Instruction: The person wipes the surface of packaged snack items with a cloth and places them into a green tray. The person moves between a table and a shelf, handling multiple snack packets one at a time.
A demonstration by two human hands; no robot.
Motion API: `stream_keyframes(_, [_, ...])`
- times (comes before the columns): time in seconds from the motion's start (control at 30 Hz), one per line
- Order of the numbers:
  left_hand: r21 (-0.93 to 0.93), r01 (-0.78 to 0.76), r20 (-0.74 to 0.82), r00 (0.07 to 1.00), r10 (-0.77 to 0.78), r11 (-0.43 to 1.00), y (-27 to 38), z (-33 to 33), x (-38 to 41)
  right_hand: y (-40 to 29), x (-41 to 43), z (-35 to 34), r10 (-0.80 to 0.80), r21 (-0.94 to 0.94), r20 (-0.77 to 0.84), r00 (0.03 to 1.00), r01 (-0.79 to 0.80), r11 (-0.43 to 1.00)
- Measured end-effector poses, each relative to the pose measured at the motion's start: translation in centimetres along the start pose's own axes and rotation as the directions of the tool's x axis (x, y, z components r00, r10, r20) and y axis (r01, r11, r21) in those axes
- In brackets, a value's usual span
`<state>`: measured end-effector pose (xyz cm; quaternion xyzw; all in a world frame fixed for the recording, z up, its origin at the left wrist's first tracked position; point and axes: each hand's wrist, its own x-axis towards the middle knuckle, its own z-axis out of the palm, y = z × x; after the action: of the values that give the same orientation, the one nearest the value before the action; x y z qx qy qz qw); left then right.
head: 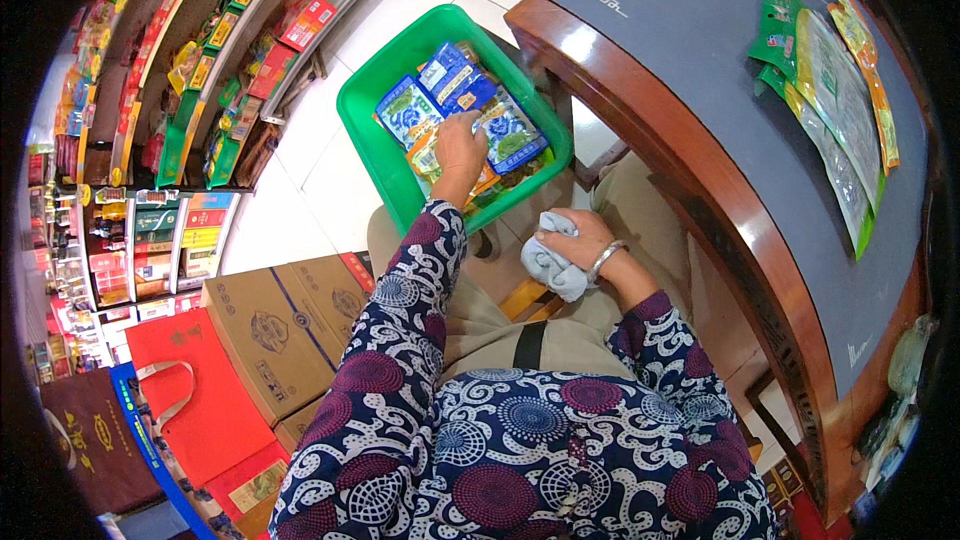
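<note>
A green plastic basin stands in front of me with several food packets in it. Blue-and-white printed packets lie on top, and orange-edged ones show beneath. My left hand reaches into the basin from the near side. Its fingers are bent down onto the packets around the middle; whether they grip one is hard to see. Close to my lap, my right hand clutches a crumpled pale grey-blue cloth. A silver bangle circles that wrist.
To the right is a wooden table with a grey mat, where plastic packages lie. Shelves of packaged goods line the left. Cardboard boxes and a red gift bag stand at my left side. White floor tiles show between.
</note>
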<state>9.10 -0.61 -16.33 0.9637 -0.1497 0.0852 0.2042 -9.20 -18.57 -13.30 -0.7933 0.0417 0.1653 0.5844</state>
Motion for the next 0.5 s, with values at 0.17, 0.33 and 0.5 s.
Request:
stream_keyframes(0.17, [-0.18,-0.193,-0.185,0.97,0.159,0.965,0.5,0.4,0.0,1.2,0.2,0.6,-0.049,0.069,0.024,0.999,0.047,0.997])
stream_keyframes(0.33, [-0.391,-0.28,-0.305,0.938,0.163,0.877,11.0,-5.1,3.5,0.4,0.1,-0.3,-0.09,-0.037,0.083,0.992,0.093,0.995])
stream_keyframes(0.5, [-0.393,-0.196,-0.381,0.924,0.035,0.898,13.4,-6.6,4.8,0.9,0.1,0.3,-0.13,0.019,0.006,0.992,0.129,0.991])
